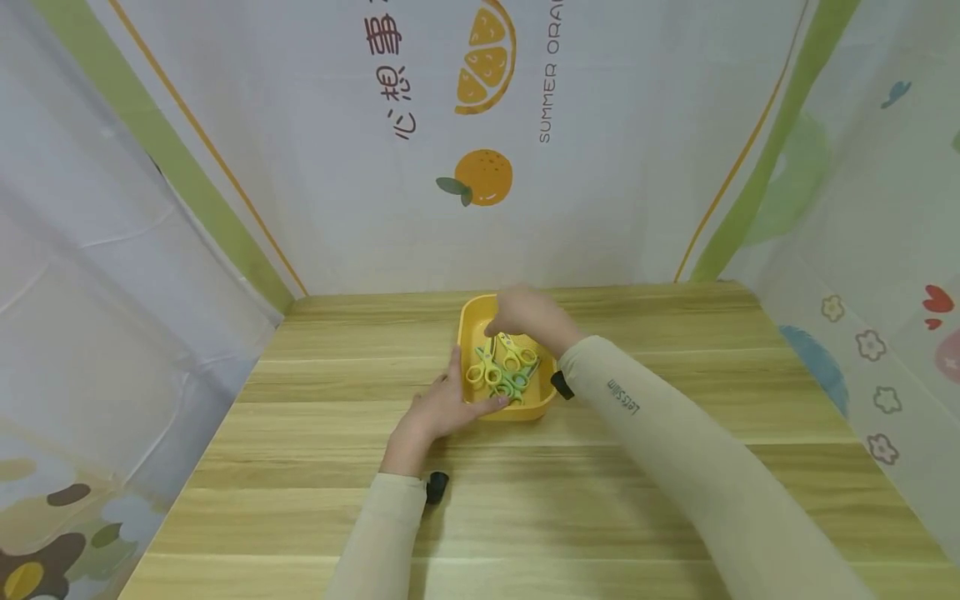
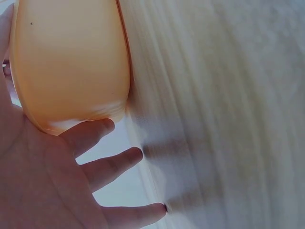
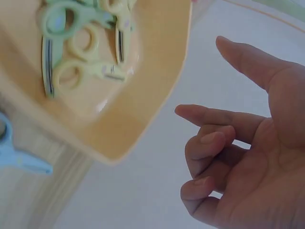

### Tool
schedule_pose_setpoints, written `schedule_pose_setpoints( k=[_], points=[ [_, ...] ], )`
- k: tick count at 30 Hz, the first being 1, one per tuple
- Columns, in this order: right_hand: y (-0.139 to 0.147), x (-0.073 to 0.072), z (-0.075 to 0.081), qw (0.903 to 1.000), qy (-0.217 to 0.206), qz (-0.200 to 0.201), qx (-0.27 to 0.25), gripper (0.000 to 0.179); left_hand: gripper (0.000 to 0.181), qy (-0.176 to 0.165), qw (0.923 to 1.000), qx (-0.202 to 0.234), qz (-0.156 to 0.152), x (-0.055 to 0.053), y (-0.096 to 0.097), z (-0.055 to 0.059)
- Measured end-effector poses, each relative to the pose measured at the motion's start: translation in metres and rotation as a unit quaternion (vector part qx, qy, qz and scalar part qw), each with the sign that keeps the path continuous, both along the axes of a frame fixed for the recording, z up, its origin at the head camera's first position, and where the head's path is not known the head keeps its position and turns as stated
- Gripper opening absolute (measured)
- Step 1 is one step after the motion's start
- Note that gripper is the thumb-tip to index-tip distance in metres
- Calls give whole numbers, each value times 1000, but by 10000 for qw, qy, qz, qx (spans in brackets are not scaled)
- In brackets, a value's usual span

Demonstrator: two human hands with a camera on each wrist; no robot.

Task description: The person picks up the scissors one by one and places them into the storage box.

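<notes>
A yellow tray (image 1: 534,412) holds several small scissors, with yellow pairs (image 1: 519,357) and green pairs (image 1: 513,385) lying in a pile. My left hand (image 1: 442,406) rests against the tray's near left corner, thumb along the near rim. Its fingers look fairly straight in the left wrist view, one touching the tray wall (image 2: 71,57) and others reaching to the table. Above the far right part of the tray, my right hand (image 1: 528,317) is blurred. In the right wrist view its thumb and index finger stand apart, other fingers bent, nothing held.
A light blue scissors-like thing (image 3: 21,160) lies outside the tray; the head view does not show it. The wooden table (image 1: 337,375) meets white printed curtains (image 1: 600,208) at the back and both sides.
</notes>
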State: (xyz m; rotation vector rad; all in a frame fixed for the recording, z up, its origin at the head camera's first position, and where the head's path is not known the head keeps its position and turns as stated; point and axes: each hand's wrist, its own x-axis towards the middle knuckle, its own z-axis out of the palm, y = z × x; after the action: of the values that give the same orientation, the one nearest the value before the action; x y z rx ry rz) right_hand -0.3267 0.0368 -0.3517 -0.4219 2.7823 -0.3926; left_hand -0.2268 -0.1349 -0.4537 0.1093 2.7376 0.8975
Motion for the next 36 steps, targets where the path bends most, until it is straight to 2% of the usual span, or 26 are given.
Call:
schedule_pose_setpoints(
  k=[5, 18, 23, 31, 36],
  points=[
    [15, -5, 9, 9997, -48, -208, -106, 63, 133, 15, 10000, -8, 5, -1, 1, 0],
    [50, -13, 25, 9990, -122, -432, -9, 50, 134, 37, 9999, 141, -2, -2, 0, -1],
    [61, -13, 22, 9987, -30, -490, -126, 45, 134, 80, 9998, 193, 17, -2, 1, -1],
    [88, -10, 7, 9984, 187, -511, -151, 32, 135, 93, 9999, 104, 33, -2, 1, -3],
    [103, -8, -1, 9985, 117, -523, -70, 34, 136, 126, 9999, 92, 33, -3, 1, -5]
  ],
)
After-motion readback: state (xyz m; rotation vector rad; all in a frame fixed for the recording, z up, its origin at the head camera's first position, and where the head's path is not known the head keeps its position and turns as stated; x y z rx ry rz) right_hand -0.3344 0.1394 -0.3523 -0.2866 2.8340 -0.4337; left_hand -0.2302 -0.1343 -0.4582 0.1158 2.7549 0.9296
